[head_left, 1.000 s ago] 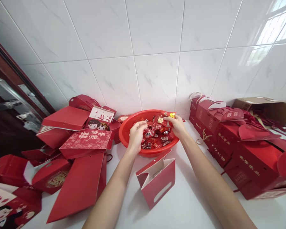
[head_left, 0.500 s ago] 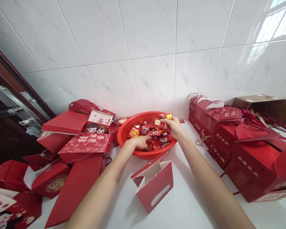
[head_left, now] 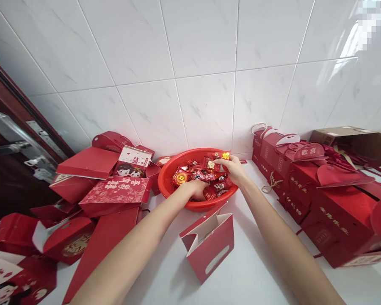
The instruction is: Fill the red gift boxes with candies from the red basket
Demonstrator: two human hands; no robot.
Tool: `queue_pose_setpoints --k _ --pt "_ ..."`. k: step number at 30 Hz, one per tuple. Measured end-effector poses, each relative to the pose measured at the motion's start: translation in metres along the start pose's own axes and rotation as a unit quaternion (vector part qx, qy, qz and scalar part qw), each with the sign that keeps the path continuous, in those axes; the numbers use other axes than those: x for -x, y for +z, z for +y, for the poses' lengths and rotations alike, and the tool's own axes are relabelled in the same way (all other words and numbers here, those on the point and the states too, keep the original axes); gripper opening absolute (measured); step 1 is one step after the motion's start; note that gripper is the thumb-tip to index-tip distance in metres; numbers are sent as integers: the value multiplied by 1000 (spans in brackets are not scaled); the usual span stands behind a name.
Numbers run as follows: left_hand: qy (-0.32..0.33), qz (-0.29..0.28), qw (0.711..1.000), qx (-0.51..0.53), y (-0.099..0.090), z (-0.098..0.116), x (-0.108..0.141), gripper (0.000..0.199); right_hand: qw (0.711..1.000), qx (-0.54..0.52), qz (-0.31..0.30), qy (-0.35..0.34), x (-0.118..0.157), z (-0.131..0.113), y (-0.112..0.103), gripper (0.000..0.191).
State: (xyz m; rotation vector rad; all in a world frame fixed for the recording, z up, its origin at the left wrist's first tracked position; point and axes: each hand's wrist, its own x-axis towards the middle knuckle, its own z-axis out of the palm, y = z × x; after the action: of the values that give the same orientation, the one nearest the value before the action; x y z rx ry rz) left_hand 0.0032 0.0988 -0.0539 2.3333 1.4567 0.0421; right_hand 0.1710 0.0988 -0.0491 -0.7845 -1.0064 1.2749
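A red plastic basket (head_left: 167,183) holds several wrapped candies (head_left: 181,177) and stands against the tiled wall. My left hand (head_left: 197,189) reaches down among the candies near the basket's front; its fingertips are partly hidden, so whatever they touch is unclear. At the basket's right rim, my right hand (head_left: 233,168) is closed on red candy packets (head_left: 222,156), one with a gold patch. Just in front of the basket an open red gift box (head_left: 211,250) stands on the white table, its mouth facing up.
Red gift boxes (head_left: 116,195) are piled on the left, beside a dark door with a metal handle (head_left: 6,127). Larger red boxes (head_left: 336,216) line the right, with a brown cardboard box (head_left: 352,137) behind them.
My left hand has moved right and deeper among the candies. My right hand stays at the basket's right rim with the packets. The view has shifted slightly.
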Motion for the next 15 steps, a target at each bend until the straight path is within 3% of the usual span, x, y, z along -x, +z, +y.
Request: queue_pose_setpoints --k 3,6,10,15 --pt "-15 -35 999 17 -1 2 2 13 1000 -1 4 -1 0 -1 1 21" --pt "-26 -17 999 44 -3 2 6 14 1000 -4 7 -2 0 -2 1 20" --pt "-35 101 990 92 -7 0 7 17 1000 -13 11 -6 1 -3 1 20" --pt "-15 239 953 186 -9 -5 6 15 1000 -19 14 -5 4 -6 2 19"
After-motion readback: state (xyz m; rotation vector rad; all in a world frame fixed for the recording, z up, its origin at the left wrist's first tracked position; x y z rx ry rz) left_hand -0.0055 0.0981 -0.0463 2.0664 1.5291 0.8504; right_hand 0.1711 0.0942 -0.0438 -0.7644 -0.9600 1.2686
